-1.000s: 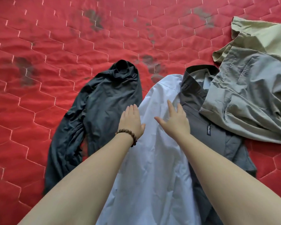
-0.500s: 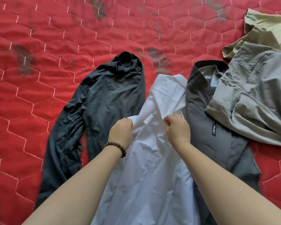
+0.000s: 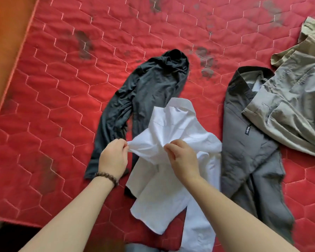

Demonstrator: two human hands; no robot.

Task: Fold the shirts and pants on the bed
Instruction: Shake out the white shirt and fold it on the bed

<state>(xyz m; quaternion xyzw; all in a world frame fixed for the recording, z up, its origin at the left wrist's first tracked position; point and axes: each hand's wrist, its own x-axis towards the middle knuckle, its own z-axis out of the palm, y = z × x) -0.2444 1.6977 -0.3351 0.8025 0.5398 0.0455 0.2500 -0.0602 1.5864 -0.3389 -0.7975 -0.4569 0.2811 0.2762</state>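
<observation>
A white shirt is bunched up in the middle of the red bed, lifted at its middle. My left hand pinches its cloth on the left and my right hand pinches it on the right, the two hands close together. A dark long-sleeved top lies flat to the left, partly under the white shirt. Dark grey pants lie to the right, with light grey-green pants overlapping their top.
The bed's left edge runs along an orange-brown floor. Its near edge shows at the bottom left. Dark stains mark the quilted red cover at the back.
Both hands went from lying flat on the white shirt to pinching it, and have pulled it up and left, off the dark grey pants. The view has shifted back.
</observation>
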